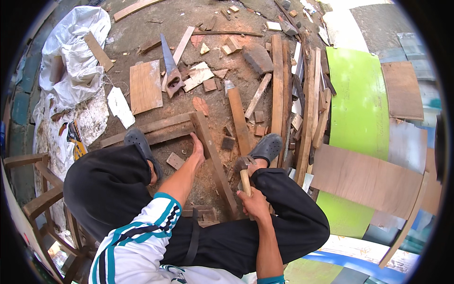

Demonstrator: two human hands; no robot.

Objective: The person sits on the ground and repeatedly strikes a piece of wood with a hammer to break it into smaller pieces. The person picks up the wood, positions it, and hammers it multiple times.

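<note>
My left hand (197, 149) is against the inner side of a wooden frame (212, 163), near the corner where its long board meets two rails; some of its fingers are hidden by the board. In my right hand (256, 204) is a hammer (245, 180), closed round its pale wooden handle. The dark metal head is up, to the right of the long board and apart from it. This board slants from the corner down toward my lap. Small joined wood pieces (204, 214) show at its lower end, partly covered by my leg.
A handsaw (173, 71) lies beyond the frame beside a square plywood piece (145, 86). Long timber strips (278, 90) are piled at the right, next to a green panel (358, 104). Wood offcuts and a brown block (259, 58) litter the ground. A wooden stool (45, 201) stands left.
</note>
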